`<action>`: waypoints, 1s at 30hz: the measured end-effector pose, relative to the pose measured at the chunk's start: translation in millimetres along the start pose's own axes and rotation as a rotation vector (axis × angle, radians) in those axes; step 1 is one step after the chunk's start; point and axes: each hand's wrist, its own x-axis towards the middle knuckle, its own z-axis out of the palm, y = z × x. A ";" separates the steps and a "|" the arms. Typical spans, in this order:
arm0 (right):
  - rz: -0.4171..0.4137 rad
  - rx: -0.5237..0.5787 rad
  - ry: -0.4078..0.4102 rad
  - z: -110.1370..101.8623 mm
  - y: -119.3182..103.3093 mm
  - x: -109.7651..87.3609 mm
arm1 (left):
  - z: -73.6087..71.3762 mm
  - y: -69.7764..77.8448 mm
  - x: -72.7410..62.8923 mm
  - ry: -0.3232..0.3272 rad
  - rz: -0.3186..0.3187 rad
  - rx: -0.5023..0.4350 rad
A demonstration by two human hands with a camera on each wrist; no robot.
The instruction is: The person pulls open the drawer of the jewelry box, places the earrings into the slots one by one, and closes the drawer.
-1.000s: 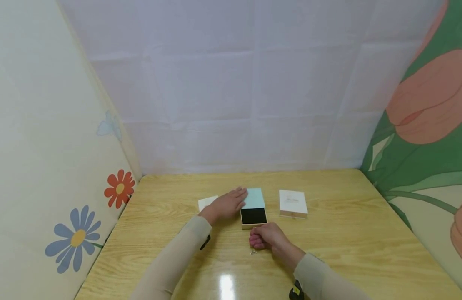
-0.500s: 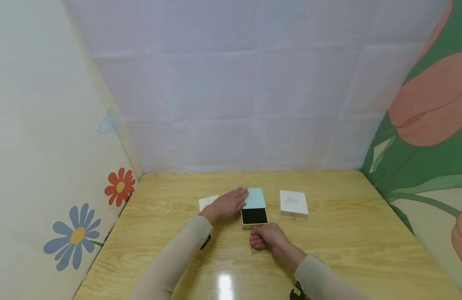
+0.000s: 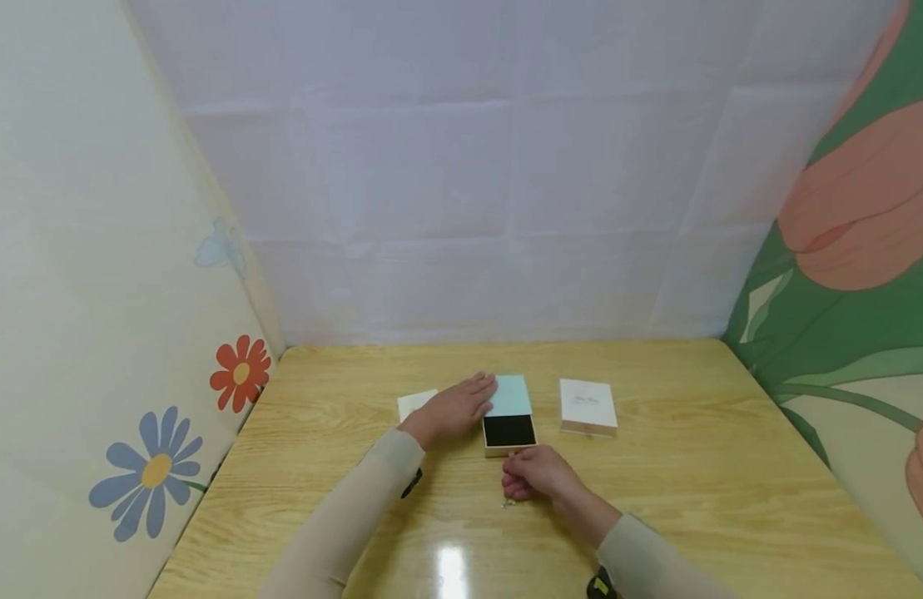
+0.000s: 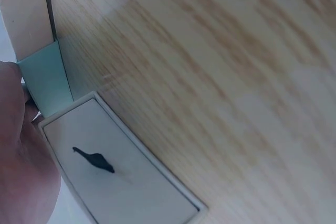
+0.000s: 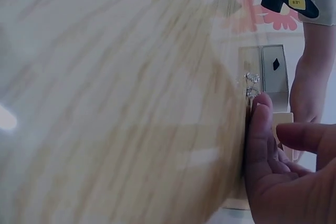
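A small open box (image 3: pixel 509 451) with a black inside stands mid-table, its mint-coloured flap (image 3: pixel 512 395) folded to the far side. My left hand (image 3: pixel 455 408) lies flat with its fingertips on the flap's left edge. At the box's front edge is my right hand (image 3: pixel 539 474), its fingers curled. In the right wrist view the thumb stands apart from the fingers, with the box behind; whether it touches the box cannot be told. Two bits of sparkly silver jewellery (image 5: pixel 252 85) are by the lowest fingertip, apparently on the table.
Right of the open box stands a white box (image 3: pixel 588 405) with faint lettering. Left of it, partly behind my left hand, is a shallow white box piece (image 4: pixel 142 177) with a dark mark. The wooden table (image 3: pixel 701 466) meets a white cloth backdrop at its far edge.
My right hand and forearm have shifted slightly to the right. The left hand stays on the flap.
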 end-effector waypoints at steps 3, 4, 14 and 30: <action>-0.079 -0.098 -0.002 -2.2 -0.4 -1.4 | 3.4 -2.5 2.0 -0.011 -0.012 0.005; -0.111 -0.141 0.001 -3.1 -0.5 -2.1 | 4.4 -3.3 2.4 -0.016 -0.017 0.006; -0.430 -0.529 -0.179 -15.2 4.7 -10.1 | 0.6 -1.0 -1.3 -0.001 0.000 -0.004; -0.524 -0.624 -0.225 -18.2 15.0 -13.1 | 0.4 1.1 -1.7 -0.012 -0.014 -0.009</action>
